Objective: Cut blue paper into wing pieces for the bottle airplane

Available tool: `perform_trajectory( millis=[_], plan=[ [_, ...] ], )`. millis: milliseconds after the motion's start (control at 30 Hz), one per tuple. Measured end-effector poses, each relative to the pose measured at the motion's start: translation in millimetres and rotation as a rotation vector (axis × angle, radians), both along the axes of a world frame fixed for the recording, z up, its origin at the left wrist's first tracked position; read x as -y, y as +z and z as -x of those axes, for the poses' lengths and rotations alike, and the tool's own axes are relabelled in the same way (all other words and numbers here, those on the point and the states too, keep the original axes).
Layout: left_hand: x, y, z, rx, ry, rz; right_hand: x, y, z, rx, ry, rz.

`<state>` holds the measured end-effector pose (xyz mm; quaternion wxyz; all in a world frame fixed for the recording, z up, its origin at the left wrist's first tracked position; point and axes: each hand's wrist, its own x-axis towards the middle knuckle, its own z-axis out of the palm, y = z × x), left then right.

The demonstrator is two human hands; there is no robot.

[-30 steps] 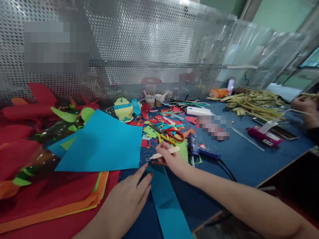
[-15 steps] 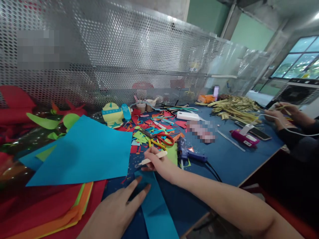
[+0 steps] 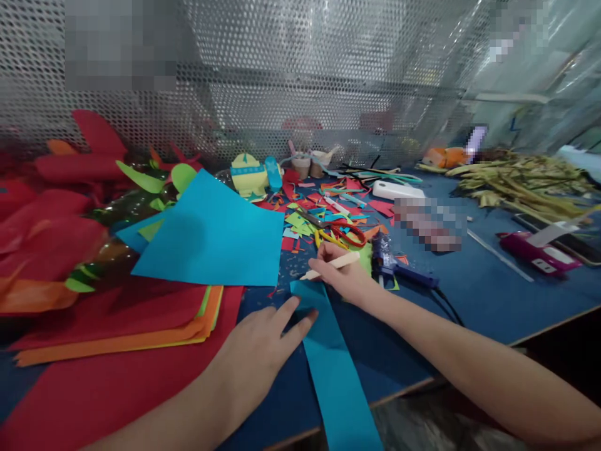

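A long blue paper strip (image 3: 335, 366) lies on the table and runs past its front edge. My left hand (image 3: 267, 341) rests on the strip's left side, fingers spread across its upper part. Above the strip's far end, my right hand (image 3: 342, 272) grips a cream-coloured pen (image 3: 335, 264), tilted with its tip pointing down-left close to the strip's top edge. I cannot tell whether the tip touches the paper. A large blue sheet (image 3: 216, 235) lies to the left. Red-handled scissors (image 3: 345, 230) lie among paper scraps just beyond my right hand.
Stacked red and orange sheets (image 3: 136, 313) lie at left, near red paper shapes (image 3: 84, 166). A blue glue gun (image 3: 387, 260) with its cord is right of my hand. Farther off are a white device (image 3: 399, 191), a purple power strip (image 3: 539, 250) and dried stalks (image 3: 530, 185). A perforated metal screen (image 3: 282, 69) stands behind.
The view has turned left and down, so the scene sits farther right and the other person's hands have left the picture. My hands keep nearly the same pose at the strip.
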<state>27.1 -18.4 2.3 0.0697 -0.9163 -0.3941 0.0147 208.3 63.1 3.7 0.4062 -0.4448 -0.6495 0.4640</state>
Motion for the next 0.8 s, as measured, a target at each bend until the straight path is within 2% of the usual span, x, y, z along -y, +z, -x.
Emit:
perform_trajectory(
  millis=[100,233,800],
  plan=[
    [1.0,0.0,0.8,0.033,-0.006,0.011,-0.5,2.3,-1.5,0.072,-0.011,-0.038],
    [0.5,-1.3,3.1,0.052,-0.057,-0.007,-1.8,2.0,-1.5,0.068,0.029,-0.068],
    [0.6,1.8,-0.7,-0.027,-0.122,-0.022,-0.8,0.5,2.6,0.019,0.144,-0.004]
  ],
)
